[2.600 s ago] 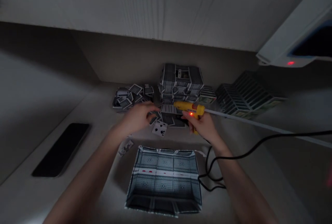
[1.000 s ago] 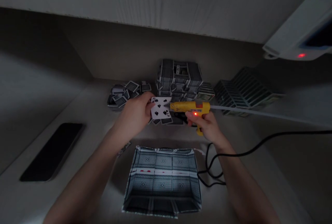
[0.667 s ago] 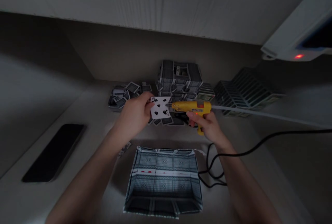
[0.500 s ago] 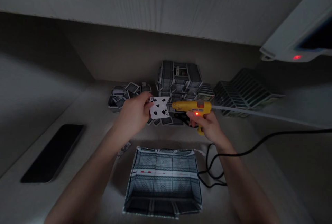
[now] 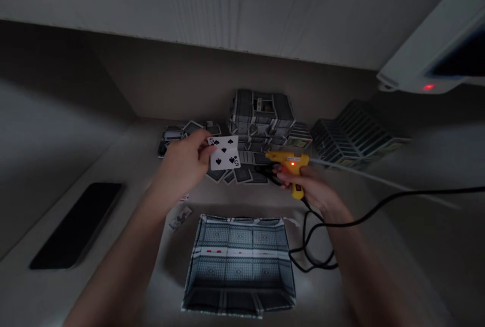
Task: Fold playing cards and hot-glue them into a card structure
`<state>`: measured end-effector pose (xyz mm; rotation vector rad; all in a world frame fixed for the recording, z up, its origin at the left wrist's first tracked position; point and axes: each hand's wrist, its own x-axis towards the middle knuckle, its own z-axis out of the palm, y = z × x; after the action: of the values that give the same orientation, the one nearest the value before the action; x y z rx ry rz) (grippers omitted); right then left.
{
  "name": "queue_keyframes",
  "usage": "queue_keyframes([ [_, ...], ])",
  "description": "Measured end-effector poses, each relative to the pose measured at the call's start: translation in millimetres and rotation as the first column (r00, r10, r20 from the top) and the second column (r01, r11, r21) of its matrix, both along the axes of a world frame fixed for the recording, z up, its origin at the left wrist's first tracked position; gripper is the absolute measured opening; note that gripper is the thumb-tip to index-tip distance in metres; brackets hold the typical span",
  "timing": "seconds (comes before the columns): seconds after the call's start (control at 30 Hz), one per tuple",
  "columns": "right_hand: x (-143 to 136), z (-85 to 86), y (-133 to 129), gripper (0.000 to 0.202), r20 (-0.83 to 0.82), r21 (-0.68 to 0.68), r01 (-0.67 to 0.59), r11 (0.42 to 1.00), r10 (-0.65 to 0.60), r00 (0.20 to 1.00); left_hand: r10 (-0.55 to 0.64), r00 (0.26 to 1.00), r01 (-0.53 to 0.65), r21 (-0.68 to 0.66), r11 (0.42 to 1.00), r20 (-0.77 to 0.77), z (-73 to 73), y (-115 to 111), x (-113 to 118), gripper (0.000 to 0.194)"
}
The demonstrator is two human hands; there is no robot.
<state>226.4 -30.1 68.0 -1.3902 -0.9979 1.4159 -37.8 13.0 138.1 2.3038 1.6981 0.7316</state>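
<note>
Between the thumb and fingers of my left hand (image 5: 185,162) is a playing card (image 5: 224,153), the five of spades, face toward me. My right hand (image 5: 306,185) grips a yellow glue gun (image 5: 290,159) with a lit red light; a long glue stick (image 5: 352,170) sticks out of its rear. The nozzle points left at the card, with a gap between them. Below both hands, an open box made of playing cards (image 5: 238,266) sits on the table with patterned card backs showing inside.
Behind stand a larger card-built structure (image 5: 261,117) and a stepped card piece (image 5: 356,130). Loose cards (image 5: 223,174) lie before them. A black phone (image 5: 78,226) is at left, a black cable (image 5: 364,221) at right. A board (image 5: 227,8) hangs overhead, with a white device (image 5: 413,69).
The glue gun has drawn back to the right, away from the card. My left hand has shifted slightly left with the card.
</note>
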Motion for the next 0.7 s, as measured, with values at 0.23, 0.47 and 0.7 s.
queue_keyframes([
  [0.23,18.7,-27.8,-20.0,0.019,-0.120,-0.202,-0.042,0.978,0.017,0.993,0.000,1.000,0.000,-0.007,1.000,-0.002,-0.8,2.3,-2.7,0.022],
  [0.47,17.4,-39.0,-29.0,0.025,0.057,-0.183,-0.060,0.981,0.072,0.996,-0.006,0.999,0.005,-0.029,1.000,-0.036,-3.2,2.8,-1.8,0.025],
  [0.7,30.8,-23.0,-24.6,0.035,0.937,-0.013,-0.061,0.998,0.033,0.347,-0.049,0.999,0.047,-0.051,0.998,-0.024,-3.6,2.2,2.3,0.024],
])
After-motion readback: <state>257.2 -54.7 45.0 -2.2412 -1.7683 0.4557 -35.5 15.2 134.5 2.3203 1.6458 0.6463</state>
